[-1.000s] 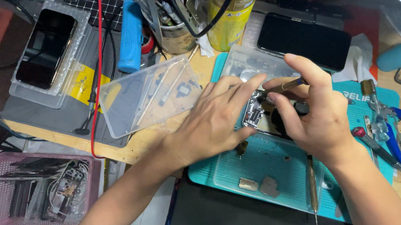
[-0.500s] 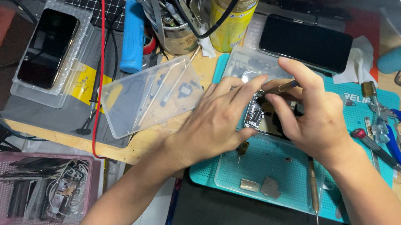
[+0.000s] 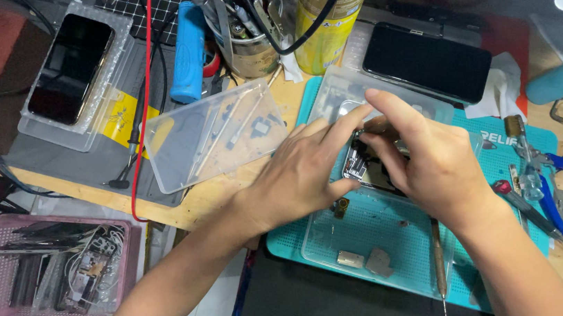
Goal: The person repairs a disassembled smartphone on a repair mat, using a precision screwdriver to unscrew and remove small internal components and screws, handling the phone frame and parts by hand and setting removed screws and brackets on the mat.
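Both hands are down over the opened phone (image 3: 364, 165), which lies on the teal mat (image 3: 493, 271) between them. The left hand (image 3: 308, 171) is pressed flat against the phone's near side, index finger stretched up along its edge, steadying it. The right hand (image 3: 427, 163) curls over from the other side, thumb and forefinger pinched together at the phone's top end; what they pinch is too small to make out. Just below the hands, a clear tray (image 3: 328, 243) holds small metal parts (image 3: 365, 259), and a thin screwdriver (image 3: 439, 265) lies below the right wrist. Left of the left hand sits a clear plastic lid (image 3: 211, 133); right of the right hand, blue-handled pliers (image 3: 557, 187) rest on the table (image 3: 221, 204).
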